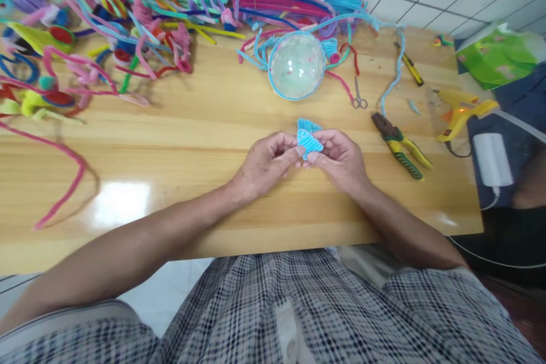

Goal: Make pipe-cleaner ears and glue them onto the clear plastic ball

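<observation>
in the head view, you have two hands, one blue piece, one clear dome, one pair of pliers, one pair of scissors, one knife and one glue gun. your left hand (268, 162) and right hand (342, 160) pinch the blue piece (310, 141) between thumbs and fingers, above the wooden table (170, 148). it is bright blue and ribbed; it may be folded or two layers, hard to tell, since your fingertips cover its edges. beyond it sits the blue-rimmed clear dome (296, 65), before piled fuzzy stems (285, 4). right lie scissors (358, 95), knife (412, 69), pliers (394, 135) and yellow glue gun (463, 111).
</observation>
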Tool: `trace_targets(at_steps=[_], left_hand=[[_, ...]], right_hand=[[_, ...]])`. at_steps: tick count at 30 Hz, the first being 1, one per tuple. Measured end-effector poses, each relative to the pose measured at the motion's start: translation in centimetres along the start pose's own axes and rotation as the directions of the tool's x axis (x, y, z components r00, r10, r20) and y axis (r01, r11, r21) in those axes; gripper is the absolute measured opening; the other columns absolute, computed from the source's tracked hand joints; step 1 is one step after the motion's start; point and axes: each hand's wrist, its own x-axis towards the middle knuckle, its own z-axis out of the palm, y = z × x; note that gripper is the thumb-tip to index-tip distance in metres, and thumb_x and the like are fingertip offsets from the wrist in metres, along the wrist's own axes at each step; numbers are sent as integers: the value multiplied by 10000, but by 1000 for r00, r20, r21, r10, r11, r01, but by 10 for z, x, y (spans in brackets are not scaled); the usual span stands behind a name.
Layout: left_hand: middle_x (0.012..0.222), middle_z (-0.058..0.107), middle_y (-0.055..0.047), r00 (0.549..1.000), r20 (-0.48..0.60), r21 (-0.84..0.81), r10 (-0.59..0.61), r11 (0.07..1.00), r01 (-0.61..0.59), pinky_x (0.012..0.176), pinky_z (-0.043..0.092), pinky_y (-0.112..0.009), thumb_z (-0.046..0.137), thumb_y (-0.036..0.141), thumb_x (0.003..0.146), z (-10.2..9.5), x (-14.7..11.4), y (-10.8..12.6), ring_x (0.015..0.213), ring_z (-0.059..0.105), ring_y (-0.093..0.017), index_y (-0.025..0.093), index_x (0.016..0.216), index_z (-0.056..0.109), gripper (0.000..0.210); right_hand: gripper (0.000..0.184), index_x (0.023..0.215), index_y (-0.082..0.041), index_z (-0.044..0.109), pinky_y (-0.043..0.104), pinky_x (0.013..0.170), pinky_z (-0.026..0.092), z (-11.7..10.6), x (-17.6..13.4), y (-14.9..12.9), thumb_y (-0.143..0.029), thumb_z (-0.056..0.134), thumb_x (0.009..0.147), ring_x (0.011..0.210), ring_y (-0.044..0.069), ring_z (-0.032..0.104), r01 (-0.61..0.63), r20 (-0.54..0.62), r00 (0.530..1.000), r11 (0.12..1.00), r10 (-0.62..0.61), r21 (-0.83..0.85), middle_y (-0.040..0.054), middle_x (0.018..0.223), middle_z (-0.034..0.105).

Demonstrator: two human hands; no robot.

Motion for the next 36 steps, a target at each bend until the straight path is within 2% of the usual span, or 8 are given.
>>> trace_targets(at_steps=[5, 8, 14, 17, 21, 27, 32, 36], left_hand=[[733, 707, 17, 993, 53, 16, -102, 995, 102, 454, 377, -208, 881, 544, 931, -9, 4, 7, 501, 488, -65, 200, 894, 642, 420], [719, 688, 23, 988, 92, 32, -125, 992, 123, 445, 358, -212, 911, 578, 902, -11, 5, 8, 487, 468, -64, 202, 894, 648, 459], [702, 644, 15, 999, 39, 117, 5, 993, -9, 484, 364, -247, 785, 808, 955, -8, 4, 6, 541, 474, -91, 211, 827, 656, 624], [717, 624, 22, 993, 74, 207, 88, 973, -101, 536, 389, -263, 869, 805, 882, -8, 5, 3, 605, 488, -110, 217, 857, 675, 620], [779, 635, 25, 981, -6, 262, 192, 947, -184, 557, 423, -275, 787, 710, 1009, -11, 1, -5, 607, 513, -121, 239, 1076, 697, 484], [1093, 767, -18, 882, 46, 673, 469, 638, -375, 581, 455, -241, 854, 545, 995, -18, -11, -12, 585, 516, -65, 224, 1295, 648, 485], [820, 672, 33, 855, 93, 762, 510, 516, -391, 636, 489, -256, 818, 554, 1038, -22, -5, -17, 588, 515, -104, 223, 1158, 712, 367], [811, 682, 18, 809, 145, 742, 570, 478, -470, 692, 524, -265, 761, 506, 1086, -23, 0, -20, 625, 570, -123, 224, 1132, 725, 288]], right_hand=[[539, 1039, -244, 793, 270, 564, 570, -6, 3, 2, -727, 939, 849, 613, 145, 703, -31, -18, 999, 999, 31, 22, -12, 778, 795], [518, 938, -229, 791, 252, 548, 510, -8, 4, 0, -707, 959, 834, 573, 119, 635, -21, -23, 1000, 999, 21, -27, -25, 711, 748], [540, 837, -222, 736, 251, 530, 451, -6, 4, -3, -713, 961, 820, 534, 105, 556, -6, -34, 999, 996, 3, -90, -42, 631, 681], [533, 840, -228, 724, 251, 524, 455, -4, 6, 0, -696, 976, 806, 517, 102, 554, 20, -17, 1000, 997, -22, -79, -46, 619, 686], [517, 836, -230, 716, 237, 501, 444, -4, 10, 3, -672, 983, 801, 502, 97, 560, 51, -54, 997, 998, -53, -48, -45, 609, 689], [518, 822, -238, 679, 236, 490, 467, -5, 14, 0, -632, 1007, 752, 542, 115, 632, 12, -123, 992, 1000, -9, 25, -26, 690, 732], [519, 828, -220, 672, 240, 507, 469, 0, 11, -2, -607, 1012, 759, 581, 115, 631, -52, -61, 996, 994, 58, 97, -6, 738, 706], [515, 788, -225, 649, 235, 487, 410, 3, 8, -1, -599, 1002, 786, 552, 100, 561, -56, -19, 998, 995, 58, 81, -38, 650, 629]])
